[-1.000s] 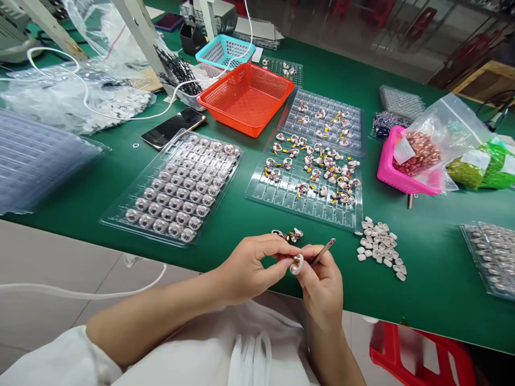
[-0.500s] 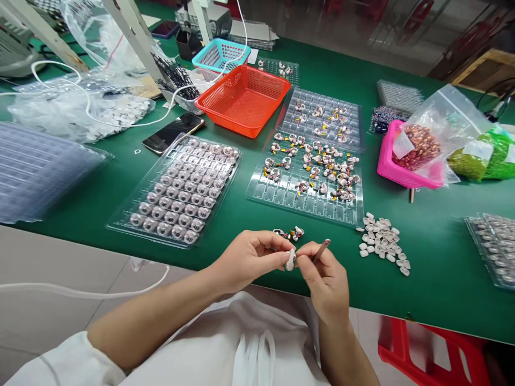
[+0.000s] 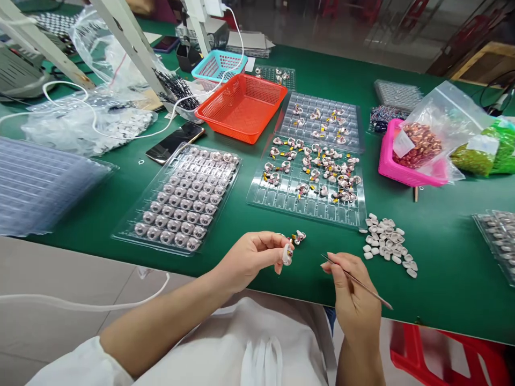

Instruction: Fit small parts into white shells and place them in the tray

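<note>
My left hand [image 3: 257, 256] pinches a small pale curved earphone part [image 3: 287, 254] between thumb and fingertips, above the green table. Apart from it to the right, my right hand [image 3: 354, 284] grips a pair of thin metal tweezers [image 3: 368, 292], their tips pointing left toward the earphone part. Another wired assembly [image 3: 299, 237] lies on the table just behind my left fingers. Right of my right hand is a loose pile of small whitish caps [image 3: 384, 241]. Beyond my hands, a clear tray [image 3: 277, 201] carries many wired parts with yellow tabs.
A clear tray of rounded shells [image 3: 173, 214] lies left, with a phone [image 3: 175, 142] behind it. An orange basket [image 3: 241, 134] stands at the back. On the right are a pink basket [image 3: 410, 174] with a bag of copper-coloured pieces and another filled tray [image 3: 499, 241].
My right hand has drawn away to the right from the earphone part, and the tweezers have turned so their tips point left. My left hand keeps the part, shifted slightly left.
</note>
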`<act>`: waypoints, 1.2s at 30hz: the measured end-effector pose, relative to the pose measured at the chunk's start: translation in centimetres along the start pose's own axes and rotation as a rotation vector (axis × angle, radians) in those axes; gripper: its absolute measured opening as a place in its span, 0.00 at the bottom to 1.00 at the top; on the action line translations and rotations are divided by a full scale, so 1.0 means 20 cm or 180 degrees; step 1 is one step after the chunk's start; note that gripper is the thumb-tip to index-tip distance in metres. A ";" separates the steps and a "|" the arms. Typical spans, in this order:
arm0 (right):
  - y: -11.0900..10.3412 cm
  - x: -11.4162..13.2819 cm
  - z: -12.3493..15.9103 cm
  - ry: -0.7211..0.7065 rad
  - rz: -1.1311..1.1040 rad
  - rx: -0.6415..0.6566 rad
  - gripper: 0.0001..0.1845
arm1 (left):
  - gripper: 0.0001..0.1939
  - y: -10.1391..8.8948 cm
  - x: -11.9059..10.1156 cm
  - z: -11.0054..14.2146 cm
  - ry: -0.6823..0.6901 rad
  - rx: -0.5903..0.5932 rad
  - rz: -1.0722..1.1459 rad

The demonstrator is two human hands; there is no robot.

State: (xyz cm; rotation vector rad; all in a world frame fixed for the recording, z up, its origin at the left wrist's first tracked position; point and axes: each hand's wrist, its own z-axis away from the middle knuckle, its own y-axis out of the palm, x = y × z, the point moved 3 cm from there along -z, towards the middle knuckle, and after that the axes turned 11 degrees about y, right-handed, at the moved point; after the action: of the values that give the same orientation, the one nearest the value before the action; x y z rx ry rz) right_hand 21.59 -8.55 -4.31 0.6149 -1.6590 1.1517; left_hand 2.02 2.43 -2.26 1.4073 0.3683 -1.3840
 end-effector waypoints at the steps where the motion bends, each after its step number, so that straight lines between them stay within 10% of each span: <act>1: 0.00 0.02 0.02 -0.0005 -0.0321 -0.0089 0.13 | 0.05 0.01 0.00 0.00 0.0002 0.0012 0.0001; 7: 0.06 0.17 0.08 -0.0285 -0.1880 0.0125 0.18 | 0.07 0.06 0.00 0.01 0.0007 0.0010 0.0010; 36: 0.13 0.16 -0.04 0.0032 -0.2181 0.0636 0.13 | 0.08 0.04 0.00 0.03 -0.0011 -0.0019 0.0034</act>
State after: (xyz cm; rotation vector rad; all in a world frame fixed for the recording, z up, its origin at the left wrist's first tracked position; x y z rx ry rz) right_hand 18.65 -6.34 -2.38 1.1886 -1.1753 0.8061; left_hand 2.36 1.65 -1.80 1.4000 0.3620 -1.3755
